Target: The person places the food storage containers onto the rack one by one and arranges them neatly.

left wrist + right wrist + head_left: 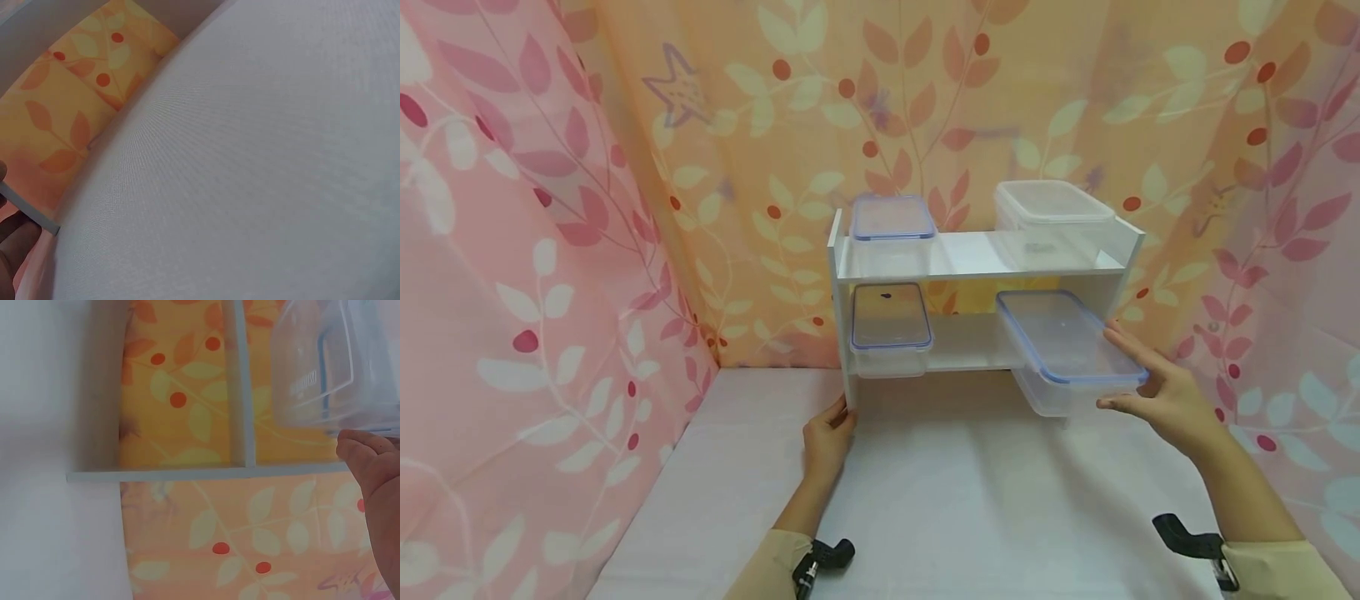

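Observation:
A white two-tier shelf point(966, 342) stands on the table. Low on its left side panel point(30, 212), my left hand point(827, 442) pinches the edge between thumb and fingers. My right hand point(1172, 408) grips the right rim of a clear food container point(1067, 337) with a blue-edged lid, fingers at the lid's edge and thumb lower down. That container juts out past the front of the lower tier, at its right end. In the right wrist view the fingers point(365, 453) meet the container point(312, 381) near its lid.
A smaller blue-rimmed container point(891, 321) sits on the lower tier at left. Above it is another blue-rimmed container point(892, 229), and a white-lidded container point(1052, 221) stands top right. Floral curtains point(760, 158) surround the white-covered table point(940, 500).

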Motion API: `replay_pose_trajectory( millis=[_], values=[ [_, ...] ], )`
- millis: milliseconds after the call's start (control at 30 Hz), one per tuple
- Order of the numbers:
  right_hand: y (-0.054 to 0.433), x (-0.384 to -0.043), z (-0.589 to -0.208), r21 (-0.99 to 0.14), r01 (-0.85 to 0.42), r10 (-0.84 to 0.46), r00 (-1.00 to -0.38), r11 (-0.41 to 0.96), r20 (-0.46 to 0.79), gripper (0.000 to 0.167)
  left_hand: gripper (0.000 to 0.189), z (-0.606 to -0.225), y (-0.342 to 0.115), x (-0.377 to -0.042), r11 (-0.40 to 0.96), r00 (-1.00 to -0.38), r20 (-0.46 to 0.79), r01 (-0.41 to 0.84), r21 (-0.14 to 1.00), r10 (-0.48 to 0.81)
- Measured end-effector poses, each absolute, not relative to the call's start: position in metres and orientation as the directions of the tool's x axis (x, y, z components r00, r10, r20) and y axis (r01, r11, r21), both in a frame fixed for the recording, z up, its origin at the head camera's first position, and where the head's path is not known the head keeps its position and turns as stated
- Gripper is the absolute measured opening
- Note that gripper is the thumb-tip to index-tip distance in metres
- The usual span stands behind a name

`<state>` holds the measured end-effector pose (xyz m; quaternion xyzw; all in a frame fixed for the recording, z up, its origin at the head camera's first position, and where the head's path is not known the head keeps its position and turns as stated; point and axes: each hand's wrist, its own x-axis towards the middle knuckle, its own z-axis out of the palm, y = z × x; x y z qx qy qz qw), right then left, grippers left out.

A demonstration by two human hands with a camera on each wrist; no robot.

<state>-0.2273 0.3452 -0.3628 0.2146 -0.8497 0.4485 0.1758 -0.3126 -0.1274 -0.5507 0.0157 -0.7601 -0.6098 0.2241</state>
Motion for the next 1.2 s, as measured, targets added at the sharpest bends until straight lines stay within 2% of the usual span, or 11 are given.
replay_pose_trajectory(
  millis=[200,400,733,1200],
  values=[
    [0.343,-0.241,-0.359,-0.713,-0.470,-0.179,-0.877,0.520,0.447,0.093,0.037,-0.551,-0.128,-0.312,0.251,-0.903,0.317,0.247,0.936,-0.291],
    [0.340,-0.256,-0.359,-0.731,-0.517,-0.202,-0.853,0.446,0.481,0.091,0.038,-0.550,-0.127,-0.312,0.260,-0.898,0.325,0.252,0.932,-0.297],
    [0.336,-0.277,-0.367,-0.777,-0.493,-0.199,-0.870,0.391,0.452,0.092,0.040,-0.549,-0.127,-0.310,0.235,-0.908,0.304,0.241,0.942,-0.288],
    [0.334,-0.297,-0.374,-0.742,-0.455,-0.139,-0.882,0.492,0.450,0.093,0.035,-0.549,-0.127,-0.311,0.234,-0.905,0.316,0.254,0.938,-0.284]
  ],
)
